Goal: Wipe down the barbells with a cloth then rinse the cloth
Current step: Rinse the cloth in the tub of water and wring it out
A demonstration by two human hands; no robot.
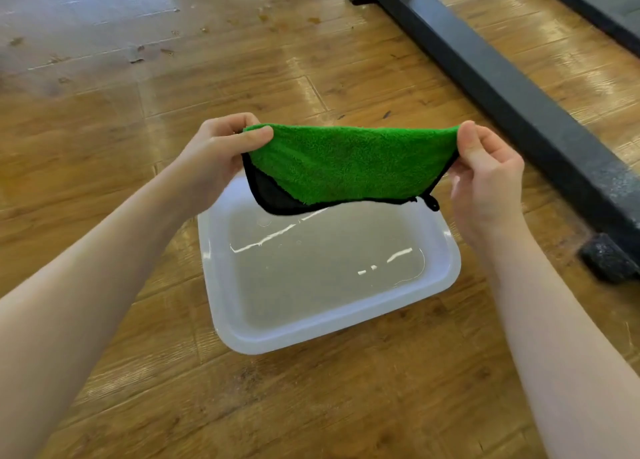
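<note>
The cloth (349,164) at frame centre hides the far rim of the water-filled tub (332,327) below it. The left hand (214,153) and right hand (485,178) pinch its upper corners (thumbs in front, fingertips hidden behind), stretching it taut.

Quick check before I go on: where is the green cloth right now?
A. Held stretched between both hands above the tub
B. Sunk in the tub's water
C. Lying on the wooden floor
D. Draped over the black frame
A: the left hand and right hand each pinch an upper corner of the green cloth, which hangs above the water in the white tub.
</note>
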